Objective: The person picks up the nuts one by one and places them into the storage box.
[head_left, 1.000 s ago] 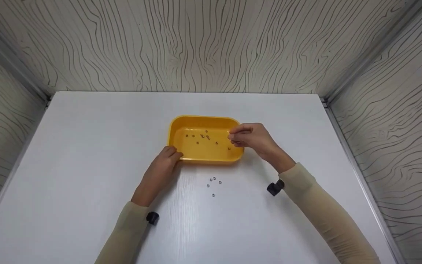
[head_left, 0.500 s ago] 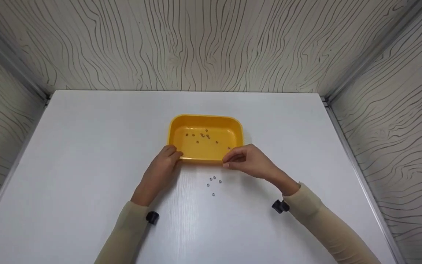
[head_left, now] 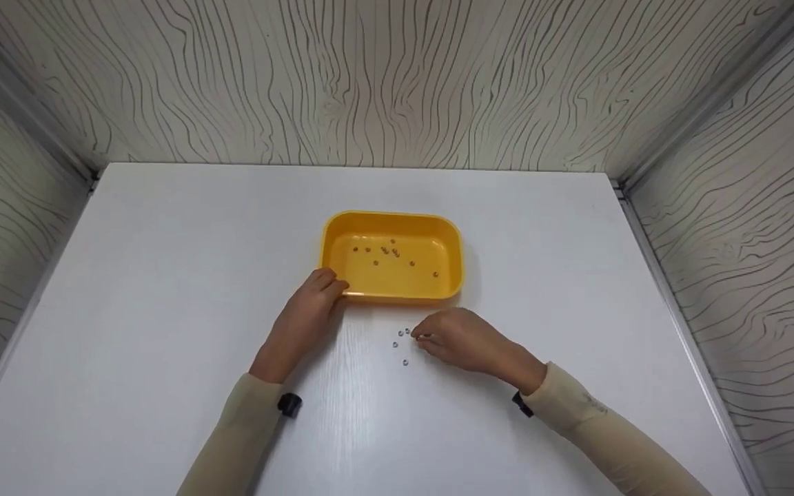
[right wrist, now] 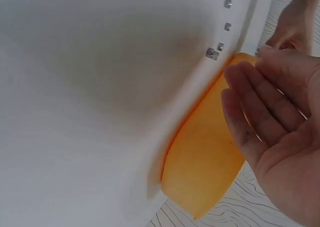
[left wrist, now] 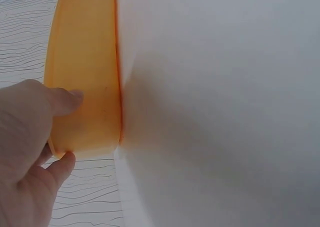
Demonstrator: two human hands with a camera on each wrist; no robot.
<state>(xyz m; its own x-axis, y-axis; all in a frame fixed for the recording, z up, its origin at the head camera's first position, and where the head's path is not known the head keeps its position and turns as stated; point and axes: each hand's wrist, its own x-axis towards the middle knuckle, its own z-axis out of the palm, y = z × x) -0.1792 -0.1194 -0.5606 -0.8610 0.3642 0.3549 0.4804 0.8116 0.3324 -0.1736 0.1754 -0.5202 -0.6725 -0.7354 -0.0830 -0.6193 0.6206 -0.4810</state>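
My left hand (head_left: 307,303) grips the near left corner of a yellow plastic tray (head_left: 397,299); in the left wrist view the thumb (left wrist: 67,101) lies against the tray's outer wall (left wrist: 87,47). Several small metal nuts (head_left: 375,263) lie scattered in the tray. More nuts (head_left: 405,362) sit on the white table in front of it. My right hand (head_left: 469,341) is just right of these, its fingertips close to the nearest ones. In the right wrist view, its fingers (right wrist: 235,77) are loosely bent with nothing visible between them, and the nuts (right wrist: 212,53) lie beyond the fingertips.
The white table (head_left: 163,275) is bounded by wood-grain patterned panels (head_left: 397,83) at the back and both sides. Each sleeve cuff carries a small black camera, such as the one (head_left: 290,405) on the left wrist.
My right hand has moved from over the tray's right side, past its near rim, down to the nuts on the table. My left hand has kept its grip on the tray's corner.
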